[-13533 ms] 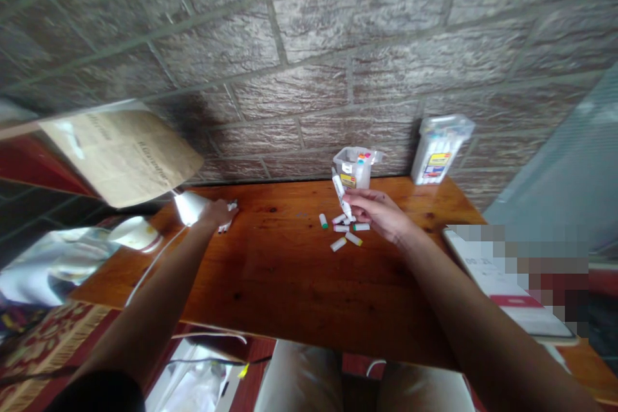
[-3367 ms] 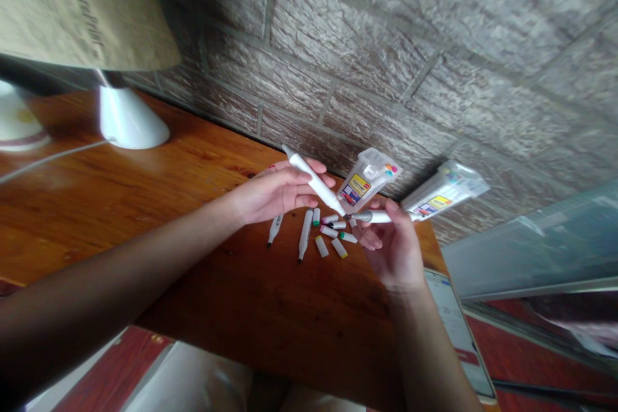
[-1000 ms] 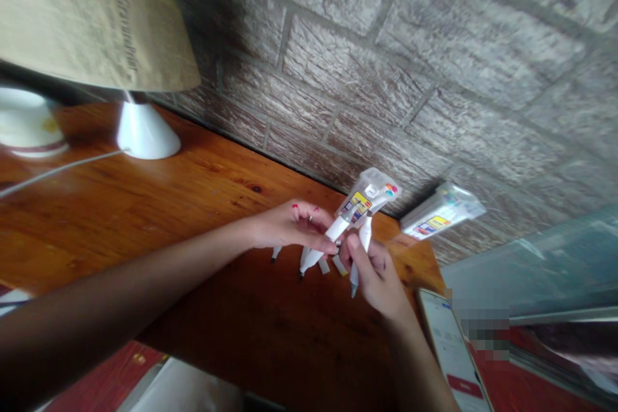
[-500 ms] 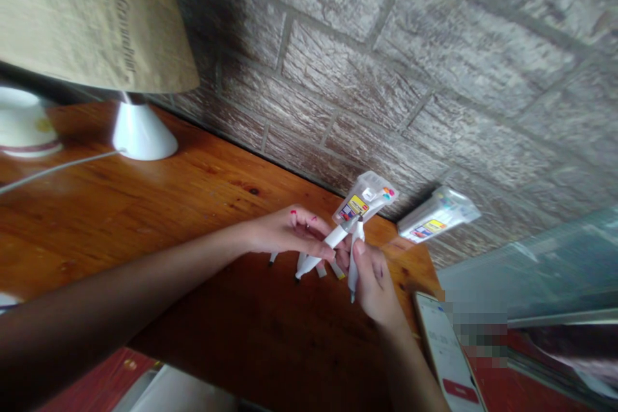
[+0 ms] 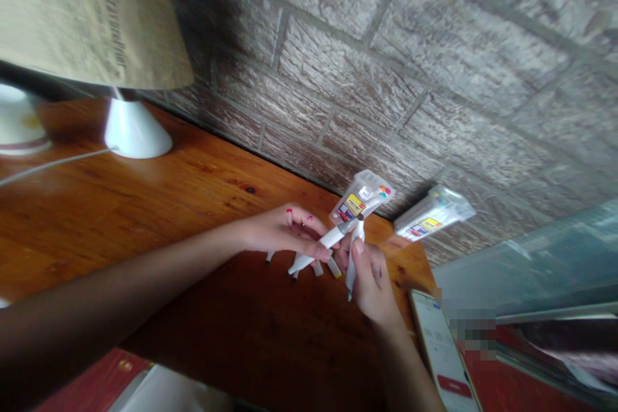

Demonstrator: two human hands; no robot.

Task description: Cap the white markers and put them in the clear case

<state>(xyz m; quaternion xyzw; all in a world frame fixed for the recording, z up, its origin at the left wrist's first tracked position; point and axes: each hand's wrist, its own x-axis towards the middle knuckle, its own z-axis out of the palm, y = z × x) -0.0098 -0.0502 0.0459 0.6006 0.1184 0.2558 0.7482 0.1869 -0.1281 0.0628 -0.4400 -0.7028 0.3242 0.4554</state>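
My left hand (image 5: 297,232) is closed round a white marker (image 5: 316,250), which slants from lower left to upper right. In my right hand (image 5: 369,270) a second white marker (image 5: 355,257) stands nearly upright, its dark end up. The two hands are close together over the wooden table. Beneath them lie several more markers (image 5: 334,266), partly hidden by the fingers. Just behind the hands is a clear plastic marker case (image 5: 360,196) with a yellow and blue label and a few coloured ends showing.
A second labelled marker case (image 5: 434,214) stands by the brick wall (image 5: 338,64). A phone (image 5: 444,351) lies at the table's right edge. To the left are a lamp with a white base (image 5: 138,132), its cord (image 5: 53,167) and a white pot (image 5: 19,119).
The marker in my left hand has shifted slightly down and left at its lower end. Both hands keep their grip; the whole view has moved a little.
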